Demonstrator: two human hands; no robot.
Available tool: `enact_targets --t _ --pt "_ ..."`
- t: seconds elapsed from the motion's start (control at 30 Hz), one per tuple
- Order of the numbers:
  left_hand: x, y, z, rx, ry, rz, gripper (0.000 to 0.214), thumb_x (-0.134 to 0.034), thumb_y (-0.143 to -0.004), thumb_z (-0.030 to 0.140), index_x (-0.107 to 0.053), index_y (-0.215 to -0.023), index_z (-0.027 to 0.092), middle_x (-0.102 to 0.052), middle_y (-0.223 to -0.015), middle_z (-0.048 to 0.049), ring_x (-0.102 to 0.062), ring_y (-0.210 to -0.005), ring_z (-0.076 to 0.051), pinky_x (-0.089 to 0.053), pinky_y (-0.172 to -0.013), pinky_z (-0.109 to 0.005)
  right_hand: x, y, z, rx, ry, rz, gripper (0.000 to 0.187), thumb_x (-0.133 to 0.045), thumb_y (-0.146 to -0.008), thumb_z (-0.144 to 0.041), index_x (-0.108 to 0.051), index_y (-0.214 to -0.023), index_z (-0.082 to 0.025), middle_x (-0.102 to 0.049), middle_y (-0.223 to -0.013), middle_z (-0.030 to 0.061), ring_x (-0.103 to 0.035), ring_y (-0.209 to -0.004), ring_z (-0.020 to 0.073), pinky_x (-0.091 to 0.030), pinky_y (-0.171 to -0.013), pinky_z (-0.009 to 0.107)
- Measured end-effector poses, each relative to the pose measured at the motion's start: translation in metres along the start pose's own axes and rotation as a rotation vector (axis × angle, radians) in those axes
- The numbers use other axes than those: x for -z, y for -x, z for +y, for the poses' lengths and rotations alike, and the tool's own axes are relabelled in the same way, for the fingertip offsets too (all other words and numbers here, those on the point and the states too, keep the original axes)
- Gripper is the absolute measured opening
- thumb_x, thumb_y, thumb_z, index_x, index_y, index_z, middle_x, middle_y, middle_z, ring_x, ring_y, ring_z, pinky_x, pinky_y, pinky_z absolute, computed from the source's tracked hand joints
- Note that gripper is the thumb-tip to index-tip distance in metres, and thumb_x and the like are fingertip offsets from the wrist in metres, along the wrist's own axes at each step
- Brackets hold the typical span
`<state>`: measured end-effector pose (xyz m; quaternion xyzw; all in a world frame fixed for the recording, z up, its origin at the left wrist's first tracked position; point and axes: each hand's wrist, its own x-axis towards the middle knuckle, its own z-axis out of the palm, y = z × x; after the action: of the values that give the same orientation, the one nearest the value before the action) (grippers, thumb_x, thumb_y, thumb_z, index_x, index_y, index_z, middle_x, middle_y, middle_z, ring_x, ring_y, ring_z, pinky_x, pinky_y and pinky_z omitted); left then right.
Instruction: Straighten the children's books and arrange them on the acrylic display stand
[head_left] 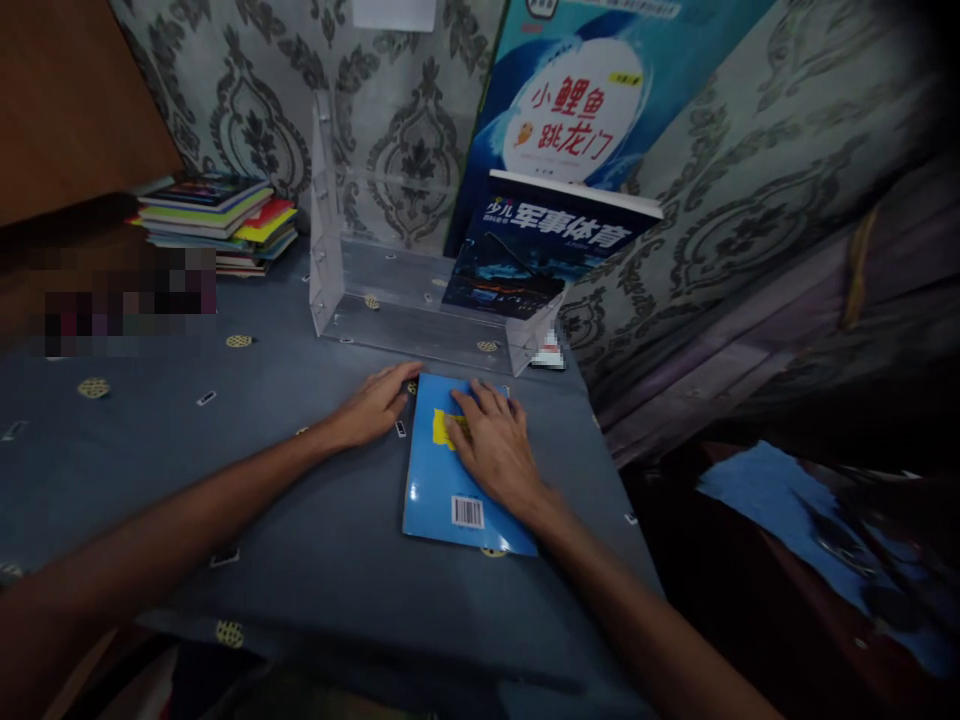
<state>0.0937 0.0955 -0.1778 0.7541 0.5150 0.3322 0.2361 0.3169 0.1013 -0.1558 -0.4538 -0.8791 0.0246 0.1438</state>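
Note:
A thin blue book (431,490) with a yellow patch and a barcode lies flat on the cloth-covered table (315,540). On its upper right part rests my right hand (495,440), fingers spread over the cover. Just left of the book's top corner is my left hand (379,402), its fingers stretched out toward the corner; whether they touch it I cannot tell. Behind the book stands a clear plastic book rack (405,330). Two books lean at the rack's right side: a dark blue one (525,250) in front and a larger teal one (480,130) behind.
At the back left sits a stack of books (217,225) in several colours. Patterned wall covering (409,140) rises behind the table. Beyond the table's right edge, a light blue cloth (780,510) lies lower down. Some areas are blurred out.

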Motion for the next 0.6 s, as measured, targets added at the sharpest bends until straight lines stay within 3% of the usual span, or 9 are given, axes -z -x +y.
enact_targets --t 0.17,0.37,0.47,0.6 --pt "0.004 -0.005 0.001 0.019 0.046 -0.024 0.059 -0.046 -0.084 0.011 -0.044 -0.143 0.016 -0.058 -0.139 -0.0127 -0.053 -0.13 -0.026 -0.039 -0.114 -0.047 -0.003 -0.002 -0.008 -0.079 -0.014 -0.081 0.049 -0.041 -0.102 -0.04 -0.052 -0.142 -0.015 -0.045 -0.152 0.0224 -0.035 -0.145 0.0415 -0.03 -0.108 0.073" --pt "0.007 -0.012 -0.008 0.143 0.272 0.063 0.046 -0.04 -0.086 0.009 -0.053 -0.13 0.015 -0.07 -0.097 -0.0044 -0.066 -0.091 -0.018 -0.051 -0.092 -0.034 0.002 -0.013 0.022 0.193 -0.18 -0.12 0.046 -0.043 -0.101 -0.041 -0.055 -0.138 -0.016 -0.05 -0.15 0.0169 -0.04 -0.144 0.0311 -0.027 -0.118 0.06" --pt "0.008 -0.01 -0.006 0.068 0.188 0.022 0.044 -0.042 -0.08 0.005 -0.061 -0.118 0.017 -0.07 -0.101 -0.0044 -0.064 -0.098 -0.019 -0.049 -0.095 -0.035 0.003 -0.015 0.024 0.24 -0.175 -0.112 0.045 -0.042 -0.102 -0.041 -0.057 -0.136 -0.015 -0.054 -0.147 0.0164 -0.043 -0.143 0.0294 -0.026 -0.119 0.058" --pt "0.015 -0.006 -0.007 -0.054 0.121 -0.07 0.043 -0.044 -0.077 0.004 -0.065 -0.112 0.018 -0.069 -0.112 -0.0062 -0.061 -0.109 -0.022 -0.046 -0.102 -0.039 0.004 -0.01 -0.002 0.143 -0.025 -0.069 0.048 -0.04 -0.102 -0.046 -0.057 -0.135 -0.015 -0.053 -0.146 0.0176 -0.043 -0.141 0.0336 -0.027 -0.116 0.062"
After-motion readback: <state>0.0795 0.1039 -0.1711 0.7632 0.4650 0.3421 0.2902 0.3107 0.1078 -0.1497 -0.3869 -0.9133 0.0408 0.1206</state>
